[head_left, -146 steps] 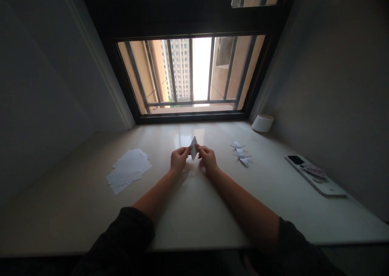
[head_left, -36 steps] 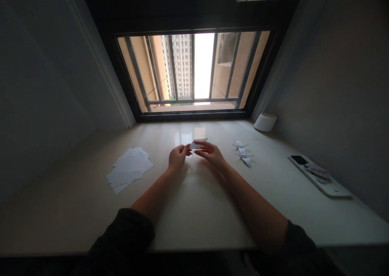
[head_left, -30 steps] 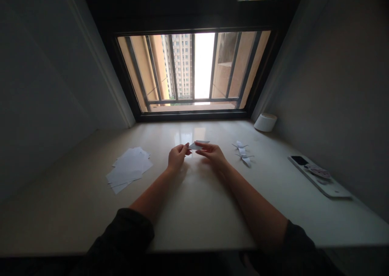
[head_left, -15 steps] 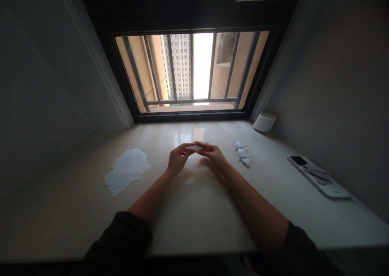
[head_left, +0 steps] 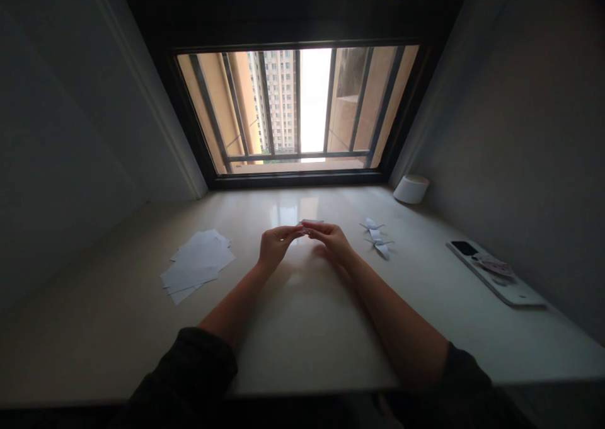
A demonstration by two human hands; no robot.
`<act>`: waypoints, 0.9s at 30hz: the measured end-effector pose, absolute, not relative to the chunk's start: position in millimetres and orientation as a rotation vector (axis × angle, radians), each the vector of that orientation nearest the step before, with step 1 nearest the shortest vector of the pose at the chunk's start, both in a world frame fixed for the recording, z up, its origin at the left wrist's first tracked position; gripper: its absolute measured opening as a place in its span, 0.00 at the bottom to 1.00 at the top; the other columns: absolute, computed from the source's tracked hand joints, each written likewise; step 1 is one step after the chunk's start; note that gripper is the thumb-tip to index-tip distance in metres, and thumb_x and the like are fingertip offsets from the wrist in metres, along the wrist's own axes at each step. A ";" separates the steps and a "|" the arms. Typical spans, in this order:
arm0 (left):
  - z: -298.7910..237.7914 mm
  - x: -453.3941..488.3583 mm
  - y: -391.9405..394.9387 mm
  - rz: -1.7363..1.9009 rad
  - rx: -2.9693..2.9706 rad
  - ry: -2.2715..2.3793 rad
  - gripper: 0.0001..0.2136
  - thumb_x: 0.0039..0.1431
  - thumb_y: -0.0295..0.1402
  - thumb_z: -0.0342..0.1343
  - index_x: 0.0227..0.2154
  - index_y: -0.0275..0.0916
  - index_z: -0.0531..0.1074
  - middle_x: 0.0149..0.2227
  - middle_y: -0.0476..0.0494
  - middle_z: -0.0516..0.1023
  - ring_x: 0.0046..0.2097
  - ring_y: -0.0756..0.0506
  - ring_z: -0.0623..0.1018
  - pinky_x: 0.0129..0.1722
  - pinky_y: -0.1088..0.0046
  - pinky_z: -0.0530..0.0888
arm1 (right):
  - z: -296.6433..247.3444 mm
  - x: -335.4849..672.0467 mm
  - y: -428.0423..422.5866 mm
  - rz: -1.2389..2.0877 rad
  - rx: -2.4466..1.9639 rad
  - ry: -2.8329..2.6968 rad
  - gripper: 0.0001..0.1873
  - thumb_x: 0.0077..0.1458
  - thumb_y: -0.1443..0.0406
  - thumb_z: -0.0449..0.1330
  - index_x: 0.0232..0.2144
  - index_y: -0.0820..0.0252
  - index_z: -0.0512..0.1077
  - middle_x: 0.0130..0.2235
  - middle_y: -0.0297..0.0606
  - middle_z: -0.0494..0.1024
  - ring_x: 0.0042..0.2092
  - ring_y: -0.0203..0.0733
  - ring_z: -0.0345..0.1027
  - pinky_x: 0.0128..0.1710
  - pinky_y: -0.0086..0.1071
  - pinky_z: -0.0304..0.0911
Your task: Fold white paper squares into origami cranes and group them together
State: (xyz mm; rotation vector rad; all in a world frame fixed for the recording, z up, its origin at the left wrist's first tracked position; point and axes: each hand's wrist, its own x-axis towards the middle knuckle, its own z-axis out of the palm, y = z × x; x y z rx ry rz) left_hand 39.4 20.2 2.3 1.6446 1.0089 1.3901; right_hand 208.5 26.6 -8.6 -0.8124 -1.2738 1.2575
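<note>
A small folded white paper piece (head_left: pixel 312 222) is held just above the pale countertop (head_left: pixel 302 315), in the middle of the view. My left hand (head_left: pixel 273 245) pinches its left end with thumb and fingertips. Over its right end my right hand (head_left: pixel 332 239) closes, fingers on top. The paper lies almost flat and my fingers hide most of it. Both forearms reach forward from dark sleeves.
A loose stack of white paper sheets (head_left: pixel 196 265) lies to the left. Folded paper figures (head_left: pixel 377 238) sit right of my hands. A white round container (head_left: pixel 411 189) stands in the far right corner. A phone on a white tray (head_left: pixel 498 273) lies along the right wall. A barred window (head_left: pixel 297 111) is ahead.
The folded paper stood upright between my fingers 4.9 s ago; it now lies nearly flat. Over the last second my fingers closed further over it and hid more of it.
</note>
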 end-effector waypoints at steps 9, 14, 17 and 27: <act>4.6 41.8 19.0 1.310 1.474 0.972 0.14 0.43 0.38 0.65 0.33 0.37 0.79 0.32 0.40 0.81 0.35 0.43 0.79 0.39 0.67 0.73 | -4.2 205.4 24.4 1.132 -0.814 -1.218 0.10 0.37 0.59 0.69 0.25 0.57 0.79 0.30 0.37 0.81 0.35 0.44 0.74 0.42 0.40 0.67; 4.0 42.9 19.1 1.322 1.420 0.991 0.13 0.42 0.37 0.66 0.32 0.36 0.79 0.31 0.40 0.81 0.34 0.44 0.78 0.37 0.68 0.73 | -4.5 204.7 24.0 1.099 -0.823 -1.215 0.10 0.37 0.59 0.69 0.25 0.58 0.79 0.30 0.38 0.81 0.34 0.45 0.74 0.42 0.41 0.67; 3.2 42.7 21.0 1.339 1.381 0.997 0.13 0.40 0.37 0.66 0.31 0.36 0.79 0.30 0.41 0.81 0.33 0.45 0.78 0.36 0.69 0.73 | -4.4 204.1 23.5 1.072 -0.838 -1.206 0.11 0.37 0.59 0.69 0.25 0.57 0.79 0.29 0.38 0.81 0.34 0.46 0.74 0.42 0.42 0.67; 0.8 41.7 25.5 1.335 1.259 1.023 0.15 0.38 0.38 0.67 0.31 0.36 0.79 0.30 0.40 0.81 0.33 0.45 0.78 0.36 0.68 0.72 | -6.6 202.8 25.0 1.056 -0.840 -1.178 0.11 0.37 0.59 0.70 0.26 0.57 0.79 0.29 0.38 0.81 0.35 0.46 0.74 0.43 0.42 0.67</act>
